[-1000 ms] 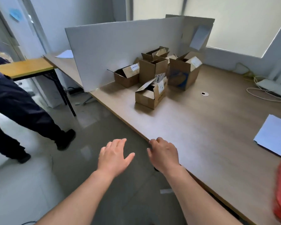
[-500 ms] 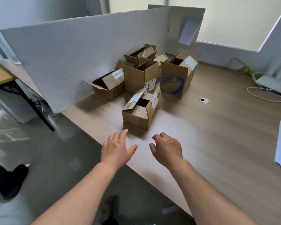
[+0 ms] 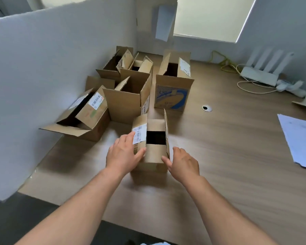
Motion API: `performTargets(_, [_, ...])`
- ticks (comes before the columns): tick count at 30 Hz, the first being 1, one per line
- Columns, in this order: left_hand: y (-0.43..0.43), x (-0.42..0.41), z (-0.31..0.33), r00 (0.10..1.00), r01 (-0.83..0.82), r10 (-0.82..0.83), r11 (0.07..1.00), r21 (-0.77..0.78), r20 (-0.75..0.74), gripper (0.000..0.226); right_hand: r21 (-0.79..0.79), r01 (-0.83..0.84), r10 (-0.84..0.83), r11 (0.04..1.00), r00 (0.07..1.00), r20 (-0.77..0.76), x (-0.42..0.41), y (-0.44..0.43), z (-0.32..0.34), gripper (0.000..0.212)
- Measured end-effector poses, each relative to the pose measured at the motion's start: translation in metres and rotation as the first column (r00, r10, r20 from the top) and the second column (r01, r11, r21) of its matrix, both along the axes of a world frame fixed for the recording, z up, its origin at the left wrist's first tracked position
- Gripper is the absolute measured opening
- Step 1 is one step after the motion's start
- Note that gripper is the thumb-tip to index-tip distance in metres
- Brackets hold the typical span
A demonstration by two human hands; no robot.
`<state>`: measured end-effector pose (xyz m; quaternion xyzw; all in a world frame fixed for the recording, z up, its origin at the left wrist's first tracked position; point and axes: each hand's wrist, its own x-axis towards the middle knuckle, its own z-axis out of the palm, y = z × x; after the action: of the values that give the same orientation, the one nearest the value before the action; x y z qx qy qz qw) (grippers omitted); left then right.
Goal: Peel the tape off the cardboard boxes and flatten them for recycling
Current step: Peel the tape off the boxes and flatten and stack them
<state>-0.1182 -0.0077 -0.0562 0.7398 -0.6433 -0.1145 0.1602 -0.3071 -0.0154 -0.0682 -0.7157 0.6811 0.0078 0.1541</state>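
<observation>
The small box (image 3: 154, 154) nearest the person stands upright on the wooden surface (image 3: 228, 156), close to its front edge, with its top flaps raised and the dark inside showing. A white shipping label (image 3: 139, 134) runs over its left flap and down the side. The left hand (image 3: 122, 154) lies against that labelled side, fingers fairly straight on the label and thumb spread across the front corner. Its grip is wide open and wraps nothing. The right hand (image 3: 184, 163) sits just beside the right front corner, thumb tip at or almost at the cardboard, fingers loosely bent with nothing in them. Whether there is tape on this box cannot be made out from here; it may be on the underside.

The step in hand looks like taking this box up. It would go best with both palms pressed on opposite sides. The box can then be lifted clear of the others and tipped so the bottom seam faces the person. There a tape end can be picked loose before the walls are pushed flat.

Behind it, several taller boxes (image 3: 129, 101) stand open in a cluster against a white partition (image 3: 42, 68). Loose papers (image 3: 300, 138) lie well apart to the right.
</observation>
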Motion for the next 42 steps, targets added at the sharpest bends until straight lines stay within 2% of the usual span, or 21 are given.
performTargets(5, [-0.038, 0.018, -0.005, 0.995, 0.094, -0.093, 0.996, 0.01, -0.042, 0.07, 0.062, 0.159, -0.168, 0.985, 0.969, 0.179, 0.011, -0.008, -0.009, 0.04])
performTargets(8, [-0.053, 0.018, -0.005, 0.99, 0.117, -0.117, 0.993, -0.008, -0.076, 0.073, 0.095, 0.266, -0.282, 0.959, 0.924, 0.258, 0.0, -0.013, -0.008, 0.042])
performTargets(12, [-0.058, 0.009, -0.001, 0.988, 0.131, -0.133, 0.991, -0.031, -0.073, 0.072, 0.168, 0.407, -0.439, 0.898, 0.796, 0.416, -0.028, -0.027, -0.007, 0.041])
performTargets(15, [-0.051, -0.003, 0.002, 0.985, 0.156, -0.151, 0.986, 0.061, -0.086, 0.069, 0.17, 0.478, -0.495, 0.862, 0.72, 0.486, -0.045, -0.031, -0.006, 0.033])
performTargets(17, [-0.044, -0.01, 0.002, 0.983, 0.178, -0.165, 0.967, 0.184, -0.086, 0.067, 0.165, 0.56, -0.566, 0.812, 0.686, 0.456, -0.051, -0.03, -0.006, 0.027])
performTargets(19, [-0.038, -0.016, -0.003, 0.985, 0.169, -0.155, 0.948, 0.27, -0.07, 0.067, 0.189, 0.588, -0.613, 0.787, 0.709, 0.349, -0.052, -0.026, -0.003, 0.011])
performTargets(20, [-0.035, -0.018, -0.004, 0.99, 0.139, -0.123, 0.947, 0.288, -0.073, 0.072, 0.219, 0.578, -0.618, 0.786, 0.732, 0.287, -0.051, -0.023, -0.001, 0.012])
performTargets(23, [-0.029, -0.025, -0.006, 0.992, 0.003, 0.04, 0.942, 0.336, -0.12, 0.1, 0.283, 0.528, -0.577, 0.801, 0.806, 0.132, -0.046, -0.012, 0.006, 0.054])
performTargets(25, [-0.024, -0.032, -0.007, 0.991, -0.06, 0.103, 0.914, 0.402, -0.088, 0.11, 0.293, 0.502, -0.537, 0.814, 0.842, 0.052, -0.041, -0.007, 0.009, 0.084])
performTargets(28, [-0.019, -0.042, -0.012, 0.995, -0.064, 0.095, 0.861, 0.504, -0.037, 0.113, 0.3, 0.483, -0.498, 0.823, 0.867, -0.029, -0.033, -0.004, 0.012, 0.102])
performTargets(31, [-0.014, -0.052, -0.016, 0.998, -0.052, 0.059, 0.836, 0.547, 0.005, 0.101, 0.283, 0.472, -0.478, 0.835, 0.877, -0.051, -0.029, -0.002, 0.012, 0.092])
performTargets(33, [-0.012, -0.055, -0.016, 0.999, -0.042, 0.048, 0.842, 0.538, 0.003, 0.084, 0.274, 0.471, -0.483, 0.838, 0.875, -0.028, -0.028, 0.0, 0.011, 0.081])
performTargets(39, [-0.01, -0.043, -0.015, 0.981, 0.002, 0.092, 0.875, 0.485, -0.171, 0.042, 0.214, 0.46, -0.49, 0.862, 0.864, 0.119, -0.038, 0.004, 0.02, 0.046])
performTargets(40, [-0.01, -0.041, -0.015, 0.973, 0.005, 0.105, 0.883, 0.47, -0.207, 0.038, 0.228, 0.445, -0.478, 0.866, 0.871, 0.115, -0.04, 0.004, 0.022, 0.045])
performTargets(42, [-0.008, -0.04, -0.013, 0.957, 0.007, 0.119, 0.901, 0.434, -0.263, 0.035, 0.265, 0.407, -0.435, 0.874, 0.899, 0.054, -0.039, 0.003, 0.026, 0.062])
